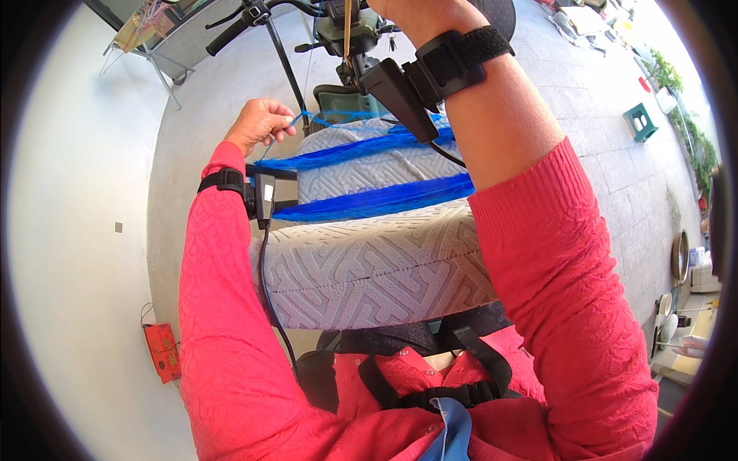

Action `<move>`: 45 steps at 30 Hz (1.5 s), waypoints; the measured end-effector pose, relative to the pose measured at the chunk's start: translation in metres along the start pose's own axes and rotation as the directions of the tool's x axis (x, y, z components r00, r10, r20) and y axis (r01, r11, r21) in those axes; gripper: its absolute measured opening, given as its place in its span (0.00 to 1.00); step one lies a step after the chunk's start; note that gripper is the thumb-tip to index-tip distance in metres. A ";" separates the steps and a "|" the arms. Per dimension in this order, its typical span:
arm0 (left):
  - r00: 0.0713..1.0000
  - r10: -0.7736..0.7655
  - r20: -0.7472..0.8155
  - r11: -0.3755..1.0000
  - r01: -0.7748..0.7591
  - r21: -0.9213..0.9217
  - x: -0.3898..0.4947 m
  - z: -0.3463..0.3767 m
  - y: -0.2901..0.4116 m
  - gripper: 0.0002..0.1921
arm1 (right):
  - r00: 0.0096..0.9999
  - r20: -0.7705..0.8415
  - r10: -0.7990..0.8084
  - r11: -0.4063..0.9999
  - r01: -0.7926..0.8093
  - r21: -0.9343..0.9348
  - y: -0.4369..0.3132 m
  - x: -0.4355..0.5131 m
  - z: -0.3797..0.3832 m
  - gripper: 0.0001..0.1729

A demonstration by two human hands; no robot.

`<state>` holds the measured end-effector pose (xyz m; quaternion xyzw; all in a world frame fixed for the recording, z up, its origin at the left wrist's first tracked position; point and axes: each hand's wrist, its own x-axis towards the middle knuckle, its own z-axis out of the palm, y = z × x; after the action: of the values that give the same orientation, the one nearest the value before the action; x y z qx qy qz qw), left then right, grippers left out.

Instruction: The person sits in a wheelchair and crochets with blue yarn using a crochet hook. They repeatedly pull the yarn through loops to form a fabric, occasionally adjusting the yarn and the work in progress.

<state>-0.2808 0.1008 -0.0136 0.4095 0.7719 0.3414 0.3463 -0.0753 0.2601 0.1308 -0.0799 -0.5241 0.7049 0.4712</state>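
Observation:
At the upper left, my left hand [262, 125] pinches fine blue thread [304, 113] between thumb and fingertips. The thread joins loose blue netting [346, 118] that stretches to the right. Only the heel and wrist of my right hand [406, 14] show at the top edge; its fingers are cut off, so what it holds is hidden. Two bunched bands of blue netting, an upper one [351, 150] and a lower one [369, 197], cross a pad covered in grey patterned fabric [375, 276]. Their right ends pass behind my right forearm.
Beyond the pad stands a scooter with a handlebar grip [228, 37] and hanging keys [392, 42]. A narrow tan strip [347, 29] hangs before it. A green stool [640, 123] is at right, a red box [162, 352] at left. Another person's hand [689, 347] shows at the right rim.

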 end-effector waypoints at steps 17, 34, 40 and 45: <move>1.000 0.010 0.020 0.998 -0.008 -0.056 -0.002 -0.002 0.001 0.04 | 0.969 0.188 0.158 0.927 -0.080 -0.367 0.000 -0.017 0.016 0.06; 0.911 -0.015 -0.412 0.977 -0.074 -0.200 0.003 0.001 0.001 0.04 | 0.691 0.486 0.536 0.707 -0.052 -0.705 -0.001 -0.051 0.010 0.13; 0.838 -0.058 -0.543 0.957 -0.107 -0.268 0.005 0.004 0.001 0.04 | 0.549 0.409 0.729 0.421 0.111 -0.900 0.003 -0.056 0.021 0.11; 0.843 -0.064 -0.534 0.964 -0.085 -0.251 0.005 0.002 -0.002 0.03 | 0.632 0.339 0.697 0.288 0.186 -0.939 0.007 -0.045 0.014 0.10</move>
<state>-0.2820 0.1049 -0.0176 0.2516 0.7830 0.5441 0.1657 -0.0633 0.2173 0.1135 -0.1452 -0.9372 0.3138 -0.0465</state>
